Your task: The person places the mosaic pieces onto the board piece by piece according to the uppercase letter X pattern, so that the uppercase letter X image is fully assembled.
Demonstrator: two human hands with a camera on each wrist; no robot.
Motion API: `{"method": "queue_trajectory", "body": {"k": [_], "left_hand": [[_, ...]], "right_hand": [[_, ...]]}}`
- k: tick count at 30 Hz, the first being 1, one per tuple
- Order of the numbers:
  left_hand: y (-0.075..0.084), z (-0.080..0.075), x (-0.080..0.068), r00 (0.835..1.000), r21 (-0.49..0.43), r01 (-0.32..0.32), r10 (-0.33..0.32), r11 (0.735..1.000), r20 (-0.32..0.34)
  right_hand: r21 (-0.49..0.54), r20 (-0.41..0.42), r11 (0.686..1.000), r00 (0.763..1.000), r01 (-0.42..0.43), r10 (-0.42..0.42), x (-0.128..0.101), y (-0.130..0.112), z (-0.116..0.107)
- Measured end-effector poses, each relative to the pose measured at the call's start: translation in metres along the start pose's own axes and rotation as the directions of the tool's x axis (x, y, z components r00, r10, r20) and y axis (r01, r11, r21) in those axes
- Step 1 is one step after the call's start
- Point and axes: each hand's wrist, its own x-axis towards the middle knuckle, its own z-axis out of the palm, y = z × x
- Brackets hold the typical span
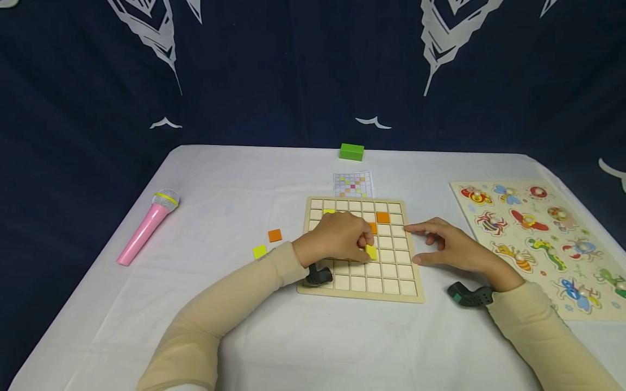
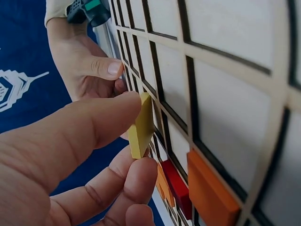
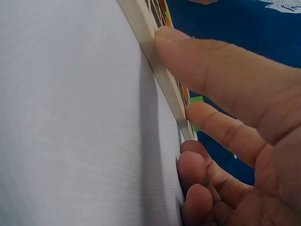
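A white-clothed table stands before a dark blue curtain with white prints. At its centre lies the wooden grid board, and over it the left hand pinches a yellow square tile, thumb and fingertips clamped on its edges; the wrist view shows that tile held on edge, tilted, just above the board's cells. Two orange tiles already sit in cells near the far edge, and another yellow tile peeks out behind the left hand. The right hand rests at the board's right edge, fingers spread and relaxed, its thumb pressed against the board's rim, holding nothing.

Out from the board: a small pattern card lies just beyond its far edge, a green block further back. To the left, a loose orange tile and a loose yellow tile lie close together on the cloth, and a pink toy microphone lies well apart. On the right lies an insect peg puzzle.
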Motion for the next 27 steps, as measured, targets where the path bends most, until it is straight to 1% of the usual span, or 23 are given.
{"method": "queue_trajectory", "body": {"k": [9,17,21,24,27], "left_hand": [[0.0045,0.0005,0.0031,0.999,0.014,0.034,-0.034,0.999,0.035],[0.0046,0.0027,0.0049,0.999,0.022,0.032,-0.033,0.999,0.031],[0.0045,0.0033,0.0041,0.999,0.02,0.035,-0.036,0.999,0.041],[0.0043,0.0026,0.0023,0.998,0.017,0.033,-0.034,0.999,0.046],[0.0022,0.0013,-0.0006,0.999,0.011,0.029,-0.029,1.0,0.037]], "right_hand": [[0.002,0.003,1.0,1.0,-0.004,0.004,0.0006,-0.0015,-0.0004],[0.008,0.004,1.0,1.0,0.0,0.0,0.0004,-0.001,-0.0006],[0.007,0.004,1.0,1.0,0.0,0.0,0.0002,-0.0003,-0.0002],[0.007,0.005,1.0,1.0,0.003,-0.003,0.0,-0.0001,0.0001],[0.007,0.004,1.0,1.0,0.005,-0.005,-0.0002,-0.0007,0.0003]]}}
